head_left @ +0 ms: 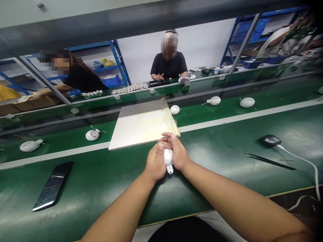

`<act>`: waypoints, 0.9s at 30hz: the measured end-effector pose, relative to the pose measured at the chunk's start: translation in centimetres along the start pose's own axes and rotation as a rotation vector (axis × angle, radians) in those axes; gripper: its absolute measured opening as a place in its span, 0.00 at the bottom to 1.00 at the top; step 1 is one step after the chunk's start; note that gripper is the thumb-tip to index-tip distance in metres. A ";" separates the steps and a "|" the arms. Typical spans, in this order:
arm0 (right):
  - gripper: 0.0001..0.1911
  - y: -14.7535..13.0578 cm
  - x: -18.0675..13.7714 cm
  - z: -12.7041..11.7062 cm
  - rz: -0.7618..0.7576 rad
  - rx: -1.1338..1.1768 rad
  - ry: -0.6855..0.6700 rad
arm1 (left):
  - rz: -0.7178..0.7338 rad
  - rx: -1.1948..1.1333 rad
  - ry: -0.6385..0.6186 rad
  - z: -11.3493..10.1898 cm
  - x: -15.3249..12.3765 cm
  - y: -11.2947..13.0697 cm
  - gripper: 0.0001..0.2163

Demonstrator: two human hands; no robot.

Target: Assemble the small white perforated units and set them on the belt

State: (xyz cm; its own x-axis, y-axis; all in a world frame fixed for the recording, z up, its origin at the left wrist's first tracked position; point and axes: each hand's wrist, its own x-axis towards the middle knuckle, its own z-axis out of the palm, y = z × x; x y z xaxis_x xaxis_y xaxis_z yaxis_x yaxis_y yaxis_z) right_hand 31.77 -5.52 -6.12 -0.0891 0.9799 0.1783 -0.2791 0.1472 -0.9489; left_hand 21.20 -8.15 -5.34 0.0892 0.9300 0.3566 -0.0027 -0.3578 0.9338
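Both of my hands meet over the green belt [106, 174] and grip one small white round plastic part [168, 158]. My left hand [155, 162] wraps its left side with the thumb up on top. My right hand [177, 152] curls over its right side and top. A short stub of the part pokes out below my fingers. Just beyond my hands lies a flat white board [136, 126] with a yellowed right edge.
A black phone [53, 185] lies at the left, black tweezers [270, 160] and a dark puck with a white cable [270, 140] at the right. Several white round parts [92, 134] sit on the far belt lane. Two other people work across the line by blue shelves.
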 end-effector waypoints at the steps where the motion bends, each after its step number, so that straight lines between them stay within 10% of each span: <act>1: 0.27 0.1 -0.1 0.0 -0.010 -0.004 0.010 | 0.003 0.015 0.009 0.1 -0.1 0.1 0.24; 9: 0.29 0.6 1.0 -0.3 -0.020 -0.172 -0.017 | -0.216 -0.269 0.014 -0.8 1.3 -0.2 0.19; 15: 0.34 -3.2 1.3 -2.9 -0.405 -0.655 -0.628 | -0.671 -0.736 0.008 -2.4 2.9 -0.8 0.26; 17: 0.34 -3.4 1.2 -3.1 -0.450 -0.764 -0.644 | -0.680 -0.712 0.004 -2.9 3.0 -1.1 0.29; 23: 0.31 -1.3 2.0 -3.7 -0.436 -0.895 -0.236 | -0.233 0.322 -0.036 -4.5 2.3 -0.7 0.28; 27: 0.28 -0.8 2.8 -5.0 -0.358 -0.800 -0.344 | -0.083 0.933 -0.259 -4.1 1.8 0.7 0.23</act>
State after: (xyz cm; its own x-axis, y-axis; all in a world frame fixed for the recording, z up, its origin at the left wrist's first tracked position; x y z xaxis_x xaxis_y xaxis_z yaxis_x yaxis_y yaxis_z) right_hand 36.53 -2.24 -6.18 -0.4385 0.7836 0.4401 0.3840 0.6061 -0.6965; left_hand 17.31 -6.39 -3.88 0.2705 0.9478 0.1691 0.7944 -0.3189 0.5170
